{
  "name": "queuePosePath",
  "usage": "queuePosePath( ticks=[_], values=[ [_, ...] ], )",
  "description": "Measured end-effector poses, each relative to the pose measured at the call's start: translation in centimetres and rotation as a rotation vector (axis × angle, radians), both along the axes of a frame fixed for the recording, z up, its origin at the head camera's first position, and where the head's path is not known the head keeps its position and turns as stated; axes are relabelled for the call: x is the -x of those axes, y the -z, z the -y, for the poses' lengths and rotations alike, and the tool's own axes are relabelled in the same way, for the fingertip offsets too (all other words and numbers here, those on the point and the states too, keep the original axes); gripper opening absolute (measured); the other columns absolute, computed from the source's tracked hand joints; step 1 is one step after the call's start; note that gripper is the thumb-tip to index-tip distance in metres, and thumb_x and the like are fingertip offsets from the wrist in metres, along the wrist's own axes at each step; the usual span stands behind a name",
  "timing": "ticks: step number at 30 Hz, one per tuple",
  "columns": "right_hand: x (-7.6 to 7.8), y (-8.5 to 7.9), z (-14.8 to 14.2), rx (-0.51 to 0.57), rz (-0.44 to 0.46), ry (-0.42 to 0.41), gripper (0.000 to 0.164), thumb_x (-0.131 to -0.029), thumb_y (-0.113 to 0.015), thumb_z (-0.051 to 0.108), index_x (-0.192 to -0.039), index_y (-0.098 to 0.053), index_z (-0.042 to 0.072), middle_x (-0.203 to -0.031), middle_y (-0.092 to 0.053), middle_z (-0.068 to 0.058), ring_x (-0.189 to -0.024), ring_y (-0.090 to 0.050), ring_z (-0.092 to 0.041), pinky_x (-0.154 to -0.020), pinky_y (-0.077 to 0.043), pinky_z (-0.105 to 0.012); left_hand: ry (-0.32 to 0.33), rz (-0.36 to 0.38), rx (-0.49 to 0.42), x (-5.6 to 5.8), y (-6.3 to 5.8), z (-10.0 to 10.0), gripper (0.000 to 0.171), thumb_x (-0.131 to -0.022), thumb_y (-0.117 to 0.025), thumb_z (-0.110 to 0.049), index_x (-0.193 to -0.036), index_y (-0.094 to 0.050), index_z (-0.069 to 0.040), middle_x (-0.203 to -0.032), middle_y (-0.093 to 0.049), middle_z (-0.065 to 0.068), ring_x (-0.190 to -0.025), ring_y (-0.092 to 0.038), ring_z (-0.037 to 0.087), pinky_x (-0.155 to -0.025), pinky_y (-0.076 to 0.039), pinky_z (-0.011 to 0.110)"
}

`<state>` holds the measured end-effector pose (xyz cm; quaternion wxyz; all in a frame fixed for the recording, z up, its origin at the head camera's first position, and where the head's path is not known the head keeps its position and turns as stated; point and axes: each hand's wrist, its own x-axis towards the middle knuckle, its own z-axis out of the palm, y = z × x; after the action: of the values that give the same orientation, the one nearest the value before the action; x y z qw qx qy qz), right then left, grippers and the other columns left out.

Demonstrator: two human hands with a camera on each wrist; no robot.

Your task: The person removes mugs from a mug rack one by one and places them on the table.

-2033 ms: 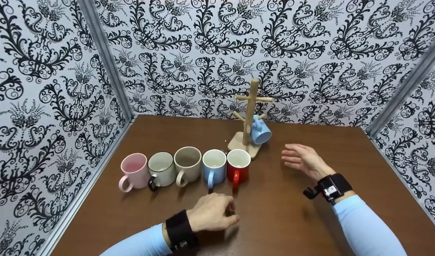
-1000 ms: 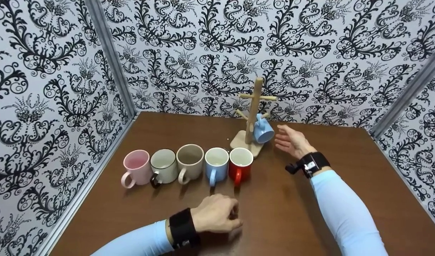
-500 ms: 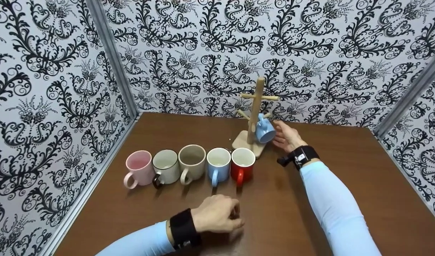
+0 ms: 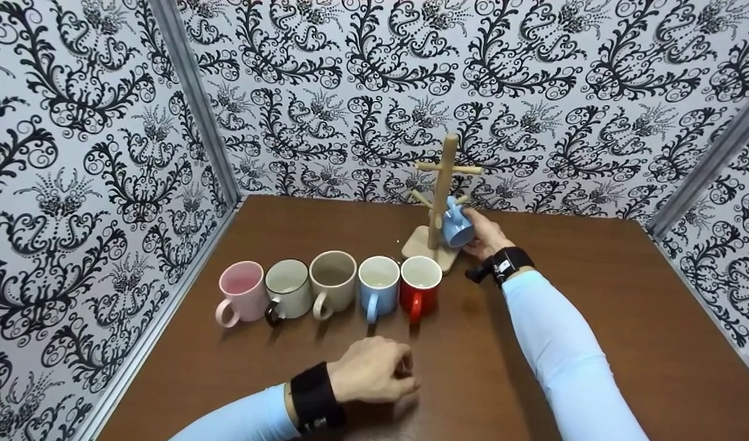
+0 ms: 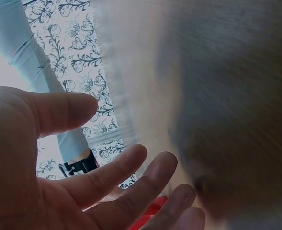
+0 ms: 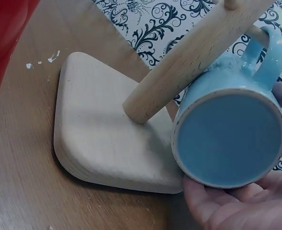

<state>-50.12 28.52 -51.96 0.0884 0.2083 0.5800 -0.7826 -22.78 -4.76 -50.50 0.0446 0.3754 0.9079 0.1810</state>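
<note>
A light-blue mug (image 4: 457,229) hangs by its handle from a lower peg of the wooden mug tree (image 4: 444,184). My right hand (image 4: 489,235) grips its body from the right. In the right wrist view the fingers (image 6: 246,206) lie under the mug (image 6: 229,139) and the thumb is at its side, while the handle (image 6: 271,60) still loops around the peg. My left hand (image 4: 374,371) rests low over the table, holding nothing; the left wrist view shows its fingers (image 5: 131,191) loosely bent and spread apart.
Left of the mug tree stands a row of mugs: pink (image 4: 242,293), white with a black handle (image 4: 288,289), beige (image 4: 334,285), light blue (image 4: 379,286) and red (image 4: 420,286). The red mug sits right by the tree's base (image 4: 416,241). Patterned walls (image 4: 325,73) enclose the brown table (image 4: 594,288).
My right hand has moved left and away from me to the hanging light-blue mug and taken hold of it. The left hand has stayed in place. The view has shifted slightly.
</note>
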Motion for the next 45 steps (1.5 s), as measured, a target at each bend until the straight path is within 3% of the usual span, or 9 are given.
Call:
queuePosePath(
  ticks=[6,10,14,19,23,27,32,39,45],
  values=[
    [-3.3,-2.7,2.1,0.004,0.000,-0.045,0.063,-0.095,-0.076,0.043,-0.145,-0.055,0.009,-0.130,-0.063,-0.014,-0.111,-0.068,-0.027,-0.104,-0.054,-0.045,0.004,-0.004,-0.014,0.0,-0.1,-0.2,0.024,-0.087,-0.077,-0.048,-0.090,-0.073,-0.025,-0.075,-0.063,-0.018,-0.067,-0.058,0.004,-0.056,-0.045,0.026],
    [-4.6,-3.4,2.9,0.055,0.023,-0.106,0.071,-0.098,-0.071,0.045,-0.152,-0.044,0.008,-0.128,-0.058,-0.012,-0.107,-0.066,-0.025,-0.109,-0.049,-0.043,0.016,-0.022,-0.035,0.0,-0.2,-0.4,0.023,-0.088,-0.076,-0.048,-0.089,-0.074,-0.025,-0.075,-0.064,-0.020,-0.068,-0.058,0.002,-0.057,-0.045,0.024],
    [-4.8,-3.2,3.0,0.165,0.045,-0.148,0.073,-0.095,-0.073,0.046,-0.150,-0.045,0.007,-0.124,-0.063,-0.011,-0.106,-0.067,-0.024,-0.105,-0.051,-0.038,0.029,-0.034,-0.059,0.0,-0.1,-0.7,0.021,-0.088,-0.076,-0.045,-0.089,-0.075,-0.024,-0.075,-0.066,-0.019,-0.067,-0.059,0.002,-0.056,-0.045,0.023],
    [-4.6,-2.8,2.8,0.362,0.052,-0.102,0.073,-0.092,-0.081,0.040,-0.151,-0.048,0.011,-0.131,-0.067,-0.014,-0.116,-0.069,-0.029,-0.101,-0.056,-0.041,0.023,-0.033,-0.079,0.0,0.0,-0.7,0.020,-0.089,-0.076,-0.044,-0.086,-0.073,-0.024,-0.073,-0.065,-0.018,-0.065,-0.058,0.004,-0.054,-0.043,0.024],
    [-4.7,-2.9,3.0,0.540,0.032,-0.100,0.069,-0.098,-0.074,0.031,-0.157,-0.042,0.016,-0.144,-0.061,-0.014,-0.129,-0.063,-0.032,-0.114,-0.047,-0.047,0.020,-0.029,-0.089,-0.1,0.2,-0.8,0.020,-0.088,-0.076,-0.044,-0.085,-0.073,-0.024,-0.072,-0.064,-0.018,-0.064,-0.058,0.003,-0.053,-0.042,0.024],
    [-4.8,-2.9,3.2,0.639,0.015,-0.145,0.055,-0.103,-0.065,0.032,-0.153,-0.047,0.018,-0.141,-0.065,-0.014,-0.131,-0.062,-0.031,-0.122,-0.036,-0.046,0.030,-0.025,-0.092,-0.1,0.2,-0.9,0.020,-0.089,-0.076,-0.043,-0.085,-0.073,-0.024,-0.072,-0.065,-0.017,-0.065,-0.058,0.003,-0.054,-0.043,0.024],
    [-4.7,-2.8,3.2,0.716,-0.008,-0.221,0.048,-0.105,-0.060,0.036,-0.149,-0.050,0.020,-0.135,-0.069,-0.014,-0.131,-0.062,-0.027,-0.120,-0.036,-0.041,0.031,-0.028,-0.093,-0.2,0.2,-1.1,0.021,-0.089,-0.076,-0.043,-0.084,-0.072,-0.024,-0.072,-0.064,-0.017,-0.065,-0.058,0.003,-0.054,-0.043,0.024],
    [-5.1,-3.5,3.3,0.635,0.073,-0.110,0.052,-0.101,-0.064,0.042,-0.144,-0.045,0.020,-0.122,-0.066,-0.011,-0.118,-0.064,-0.023,-0.110,-0.043,-0.037,0.040,-0.050,-0.103,-0.4,0.2,-1.2,0.021,-0.089,-0.075,-0.044,-0.082,-0.070,-0.024,-0.071,-0.064,-0.016,-0.063,-0.056,0.003,-0.051,-0.040,0.023],
    [-5.5,-3.8,3.6,0.690,0.073,-0.096,0.055,-0.102,-0.063,0.042,-0.148,-0.043,0.021,-0.126,-0.067,-0.012,-0.120,-0.064,-0.024,-0.114,-0.039,-0.037,0.056,-0.035,-0.099,-0.5,0.2,-1.4,0.021,-0.089,-0.075,-0.044,-0.083,-0.071,-0.025,-0.072,-0.064,-0.016,-0.063,-0.056,0.001,-0.051,-0.040,0.022]
  ],
)
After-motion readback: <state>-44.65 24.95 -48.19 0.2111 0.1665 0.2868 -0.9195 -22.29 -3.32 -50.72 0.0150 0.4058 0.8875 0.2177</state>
